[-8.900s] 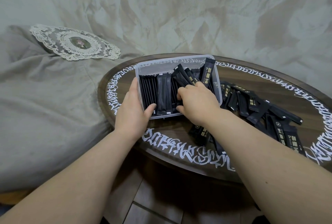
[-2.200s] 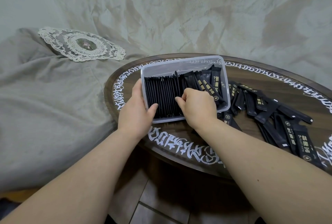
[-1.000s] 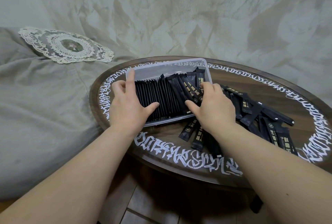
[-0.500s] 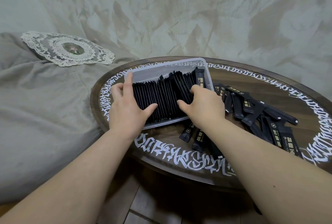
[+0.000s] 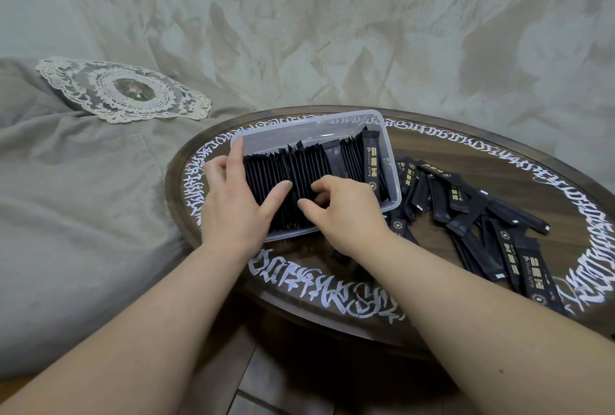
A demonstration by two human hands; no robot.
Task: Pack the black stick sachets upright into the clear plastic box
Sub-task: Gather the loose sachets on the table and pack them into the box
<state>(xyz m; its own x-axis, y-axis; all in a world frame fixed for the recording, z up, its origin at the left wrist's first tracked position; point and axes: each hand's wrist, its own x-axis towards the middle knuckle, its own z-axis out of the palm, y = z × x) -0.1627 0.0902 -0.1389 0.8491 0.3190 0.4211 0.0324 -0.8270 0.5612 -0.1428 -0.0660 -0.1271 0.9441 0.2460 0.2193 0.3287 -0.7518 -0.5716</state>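
Note:
The clear plastic box (image 5: 390,161) lies on the round table, filled with a tight row of black stick sachets (image 5: 319,165) standing upright. A gold-printed one faces out at the row's right end. My left hand (image 5: 233,205) grips the box's left end, index finger up along the wall, thumb pressed onto the sachets. My right hand (image 5: 346,211) sits over the row's near middle, its curled fingertips and thumb pinching several sachets. A loose pile of sachets (image 5: 466,208) lies flat to the right of the box.
The dark round wooden table (image 5: 432,151) has white script around its rim. A grey cushion (image 5: 83,201) with a lace doily (image 5: 123,91) lies to the left. A pale marbled wall rises behind. Tiled floor shows below the near table edge.
My right hand has slid left along the row toward my left thumb. The sachets that leaned at the right end now stand upright. My left hand stays on the box.

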